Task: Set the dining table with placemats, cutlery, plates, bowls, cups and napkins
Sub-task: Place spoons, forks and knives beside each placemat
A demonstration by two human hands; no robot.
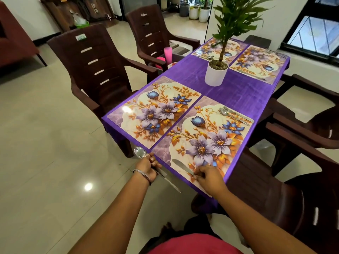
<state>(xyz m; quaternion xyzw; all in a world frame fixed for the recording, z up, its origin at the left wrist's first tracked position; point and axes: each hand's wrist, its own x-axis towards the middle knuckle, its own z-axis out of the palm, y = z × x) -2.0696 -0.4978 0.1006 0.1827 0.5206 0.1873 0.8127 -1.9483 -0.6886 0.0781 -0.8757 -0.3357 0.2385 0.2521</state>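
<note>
Several floral placemats lie on the purple-clothed table (238, 92). My left hand (147, 166) hovers just off the table's near corner and grips a bundle of cutlery (161, 173); a spoon bowl (140, 152) sticks out above the fingers and handles point down toward me. My right hand (209, 177) pinches the handle of a table knife (180, 165), whose blade lies flat on the near right placemat (185, 123). A fork and spoon (232, 114) lie at that mat's far right corner. The near left placemat (128, 118) is bare.
A potted plant in a white pot (216, 73) stands mid-table. Dark brown plastic chairs (95, 66) surround the table on both sides. Pink cups (168, 55) stand on the far left chair. Two far placemats (256, 70) lie beyond the plant, one bearing cutlery.
</note>
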